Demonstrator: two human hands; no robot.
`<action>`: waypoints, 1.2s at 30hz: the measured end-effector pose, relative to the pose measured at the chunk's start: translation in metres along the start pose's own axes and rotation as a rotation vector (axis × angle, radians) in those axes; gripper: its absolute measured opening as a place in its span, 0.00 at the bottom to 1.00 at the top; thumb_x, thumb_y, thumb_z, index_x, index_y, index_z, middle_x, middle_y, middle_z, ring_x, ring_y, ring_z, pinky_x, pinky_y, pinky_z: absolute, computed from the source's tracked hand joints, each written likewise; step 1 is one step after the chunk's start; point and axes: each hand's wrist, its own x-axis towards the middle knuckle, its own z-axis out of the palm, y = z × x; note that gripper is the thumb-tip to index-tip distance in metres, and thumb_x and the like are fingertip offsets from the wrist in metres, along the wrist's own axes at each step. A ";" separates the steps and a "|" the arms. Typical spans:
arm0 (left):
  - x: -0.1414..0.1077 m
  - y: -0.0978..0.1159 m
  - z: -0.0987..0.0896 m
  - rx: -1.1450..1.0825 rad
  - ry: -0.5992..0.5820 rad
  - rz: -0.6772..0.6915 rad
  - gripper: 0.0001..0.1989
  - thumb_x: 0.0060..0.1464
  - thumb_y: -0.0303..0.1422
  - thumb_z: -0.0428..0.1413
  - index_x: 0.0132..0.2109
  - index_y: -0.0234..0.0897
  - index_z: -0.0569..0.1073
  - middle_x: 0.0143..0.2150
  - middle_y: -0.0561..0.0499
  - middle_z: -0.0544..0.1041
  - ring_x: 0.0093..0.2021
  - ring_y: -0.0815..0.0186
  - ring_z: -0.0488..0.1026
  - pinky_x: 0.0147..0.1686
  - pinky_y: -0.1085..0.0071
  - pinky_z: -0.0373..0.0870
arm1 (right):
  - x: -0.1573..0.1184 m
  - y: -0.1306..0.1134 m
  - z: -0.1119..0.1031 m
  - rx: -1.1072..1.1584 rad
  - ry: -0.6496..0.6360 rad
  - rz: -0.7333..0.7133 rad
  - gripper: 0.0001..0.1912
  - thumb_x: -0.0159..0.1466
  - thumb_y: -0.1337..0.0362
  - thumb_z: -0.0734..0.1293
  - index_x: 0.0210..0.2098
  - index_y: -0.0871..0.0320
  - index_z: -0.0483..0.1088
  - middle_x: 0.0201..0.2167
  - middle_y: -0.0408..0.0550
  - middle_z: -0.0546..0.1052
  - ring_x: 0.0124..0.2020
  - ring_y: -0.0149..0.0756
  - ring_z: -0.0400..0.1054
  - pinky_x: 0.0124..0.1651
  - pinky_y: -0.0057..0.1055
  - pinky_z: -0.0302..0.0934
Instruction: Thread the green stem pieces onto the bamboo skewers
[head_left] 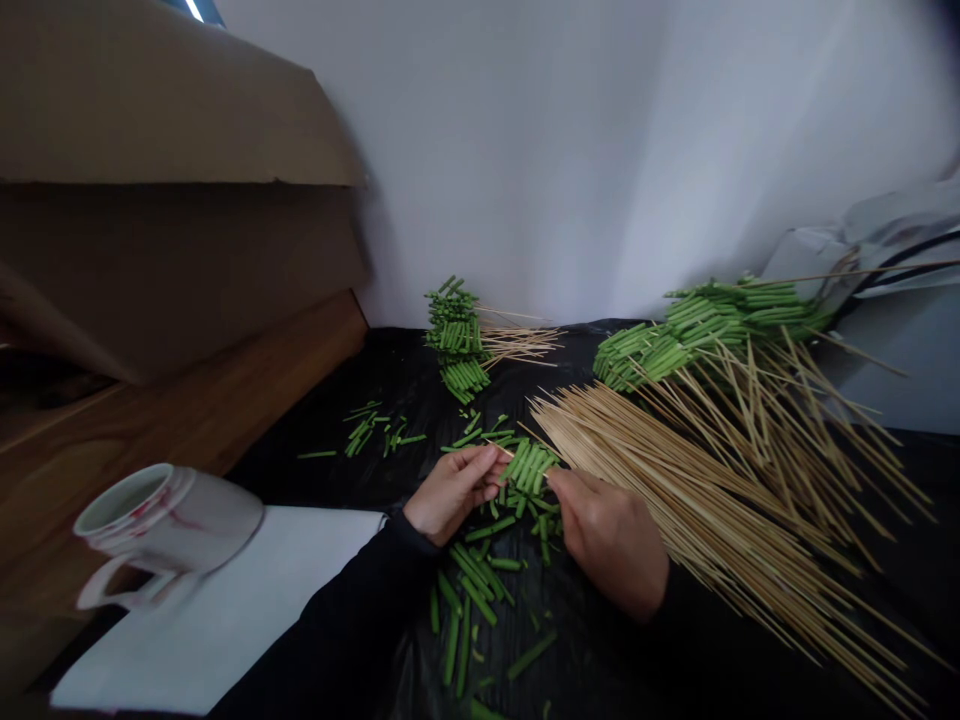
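Observation:
My left hand (456,490) pinches the pointed end of a thin wooden skewer. My right hand (613,540) is closed round the same skewer on the other side. Between them, several short green stalk pieces (528,466) are threaded side by side across the skewer. Loose cut green stalks (474,575) lie below and around the hands on black plastic sheeting (315,480). Just right of my right hand spreads a large bundle of bare wooden skewers (697,490). The far part of the held skewer is hidden by my right hand.
Filled skewers are stacked in a small pile (456,335) by the wall and a larger pile (712,320) at right. A white mug (176,520) stands on white paper (262,610) at left, before a cardboard box (180,250). A pale container (900,350) stands far right.

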 end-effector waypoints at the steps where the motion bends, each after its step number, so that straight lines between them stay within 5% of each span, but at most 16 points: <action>1: 0.000 -0.001 0.000 0.015 -0.002 0.003 0.16 0.41 0.40 0.68 0.34 0.32 0.79 0.29 0.51 0.74 0.29 0.73 0.69 0.30 0.77 0.64 | 0.000 0.000 0.000 0.004 -0.010 0.004 0.13 0.66 0.71 0.54 0.35 0.58 0.69 0.27 0.44 0.73 0.26 0.30 0.64 0.28 0.31 0.43; 8: -0.001 -0.003 0.005 0.009 0.012 0.036 0.12 0.37 0.33 0.70 0.30 0.31 0.79 0.25 0.54 0.73 0.24 0.76 0.65 0.26 0.78 0.62 | -0.001 -0.004 0.000 0.018 -0.012 -0.020 0.12 0.66 0.71 0.54 0.36 0.58 0.69 0.27 0.44 0.73 0.25 0.30 0.64 0.28 0.31 0.44; 13: 0.006 0.009 -0.009 -0.098 0.159 0.056 0.14 0.35 0.33 0.70 0.32 0.33 0.80 0.27 0.52 0.75 0.26 0.75 0.67 0.28 0.79 0.64 | 0.000 0.004 -0.001 -0.040 0.016 -0.014 0.13 0.65 0.71 0.55 0.40 0.58 0.70 0.27 0.44 0.73 0.26 0.31 0.64 0.28 0.32 0.45; 17: 0.014 0.016 -0.034 0.331 0.291 0.239 0.11 0.37 0.35 0.69 0.31 0.35 0.80 0.27 0.50 0.77 0.27 0.70 0.68 0.30 0.75 0.64 | 0.001 0.016 -0.002 -0.083 0.029 0.016 0.12 0.65 0.71 0.56 0.39 0.58 0.70 0.28 0.44 0.73 0.26 0.30 0.64 0.28 0.31 0.45; 20: 0.019 0.016 -0.048 0.755 0.278 0.339 0.10 0.38 0.35 0.68 0.31 0.37 0.82 0.28 0.49 0.77 0.28 0.66 0.68 0.32 0.71 0.63 | 0.001 0.021 -0.002 -0.088 0.020 0.035 0.12 0.65 0.71 0.56 0.40 0.58 0.70 0.28 0.45 0.74 0.27 0.30 0.65 0.29 0.31 0.45; 24: 0.028 0.015 -0.056 1.010 0.385 0.500 0.08 0.48 0.35 0.61 0.36 0.40 0.82 0.32 0.48 0.77 0.33 0.63 0.70 0.38 0.69 0.63 | 0.001 0.021 -0.001 -0.100 0.018 0.038 0.11 0.65 0.71 0.57 0.40 0.58 0.70 0.28 0.44 0.74 0.27 0.31 0.66 0.29 0.32 0.44; 28: 0.040 0.013 -0.057 1.313 0.470 0.467 0.08 0.52 0.34 0.58 0.36 0.40 0.81 0.33 0.48 0.76 0.34 0.62 0.70 0.37 0.68 0.63 | 0.000 0.018 0.000 -0.114 0.022 0.027 0.11 0.65 0.71 0.57 0.39 0.57 0.71 0.28 0.42 0.73 0.26 0.30 0.66 0.29 0.33 0.43; 32: 0.047 0.010 -0.057 1.444 0.457 0.391 0.06 0.50 0.36 0.59 0.34 0.40 0.80 0.34 0.48 0.75 0.35 0.61 0.70 0.35 0.68 0.64 | -0.001 0.017 0.002 -0.117 0.049 0.004 0.12 0.65 0.71 0.57 0.40 0.57 0.71 0.28 0.42 0.74 0.26 0.30 0.66 0.29 0.33 0.43; 36: 0.043 0.013 -0.056 1.426 0.455 0.466 0.03 0.50 0.32 0.59 0.32 0.38 0.77 0.32 0.49 0.76 0.35 0.62 0.70 0.38 0.67 0.64 | -0.001 0.017 0.002 -0.122 0.070 -0.009 0.12 0.65 0.70 0.57 0.40 0.57 0.71 0.28 0.42 0.74 0.25 0.30 0.65 0.28 0.33 0.42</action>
